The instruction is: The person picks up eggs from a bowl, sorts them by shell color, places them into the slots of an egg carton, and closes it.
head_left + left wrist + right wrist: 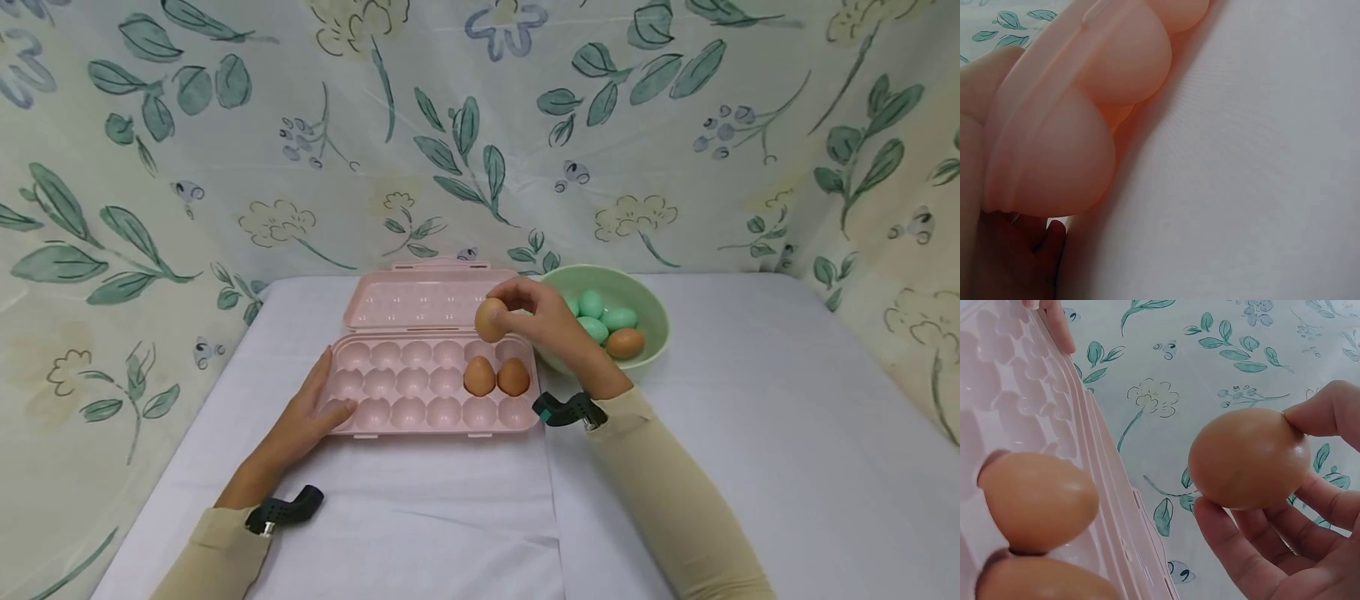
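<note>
A brown egg point(491, 320) is pinched between the thumb and fingers of my right hand point(551, 325), above the back row of a pink egg carton point(360, 433). The right wrist view shows this egg point(1249, 459) lying on its side in my fingertips. Two brown eggs, one point(479, 377) beside the other point(513, 377), stand in the carton's middle row toward the right. My left hand point(303, 421) grips the carton's left end, thumb over the front corner and fingers along the side. The left wrist view shows the undersides of the carton's cups point(1060, 156).
Behind the cups, the carton's lid point(420, 300) lies folded open. A green bowl point(652, 308) at the right back contains several mint-green eggs point(619, 318) and a brown egg point(625, 342). White cloth point(750, 400) covers the table, and a leaf-patterned curtain point(450, 233) hangs behind.
</note>
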Demonstrator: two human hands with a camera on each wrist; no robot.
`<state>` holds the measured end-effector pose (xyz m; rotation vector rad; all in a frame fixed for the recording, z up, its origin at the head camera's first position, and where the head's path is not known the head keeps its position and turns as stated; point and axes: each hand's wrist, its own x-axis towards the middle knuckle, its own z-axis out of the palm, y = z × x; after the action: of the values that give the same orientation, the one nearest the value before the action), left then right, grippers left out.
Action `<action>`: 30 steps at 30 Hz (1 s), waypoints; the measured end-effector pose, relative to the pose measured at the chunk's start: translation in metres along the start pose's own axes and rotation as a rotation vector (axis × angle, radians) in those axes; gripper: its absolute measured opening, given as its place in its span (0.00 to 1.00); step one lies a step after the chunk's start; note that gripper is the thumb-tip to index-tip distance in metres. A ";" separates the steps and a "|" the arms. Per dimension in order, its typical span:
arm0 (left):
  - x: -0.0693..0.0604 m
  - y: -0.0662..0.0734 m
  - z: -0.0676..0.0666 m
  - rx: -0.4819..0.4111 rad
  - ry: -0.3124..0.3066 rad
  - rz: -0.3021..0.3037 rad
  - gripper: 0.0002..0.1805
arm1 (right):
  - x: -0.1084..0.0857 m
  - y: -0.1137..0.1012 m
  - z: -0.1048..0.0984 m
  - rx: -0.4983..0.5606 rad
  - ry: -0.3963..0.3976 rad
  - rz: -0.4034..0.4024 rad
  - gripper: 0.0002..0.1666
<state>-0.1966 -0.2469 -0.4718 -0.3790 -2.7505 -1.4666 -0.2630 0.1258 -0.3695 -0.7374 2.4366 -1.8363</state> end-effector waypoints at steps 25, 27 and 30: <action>0.000 0.004 -0.001 0.035 0.015 0.002 0.54 | 0.006 0.016 0.043 0.010 -0.054 0.023 0.18; 0.000 0.005 -0.001 0.035 0.014 0.000 0.54 | 0.005 0.015 0.044 0.001 -0.068 0.043 0.18; 0.000 0.006 0.000 0.029 0.013 -0.001 0.54 | 0.003 0.013 0.046 -0.042 -0.090 0.089 0.18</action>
<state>-0.1957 -0.2439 -0.4669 -0.3664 -2.7582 -1.4228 -0.2575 0.0854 -0.3947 -0.6857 2.4167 -1.6887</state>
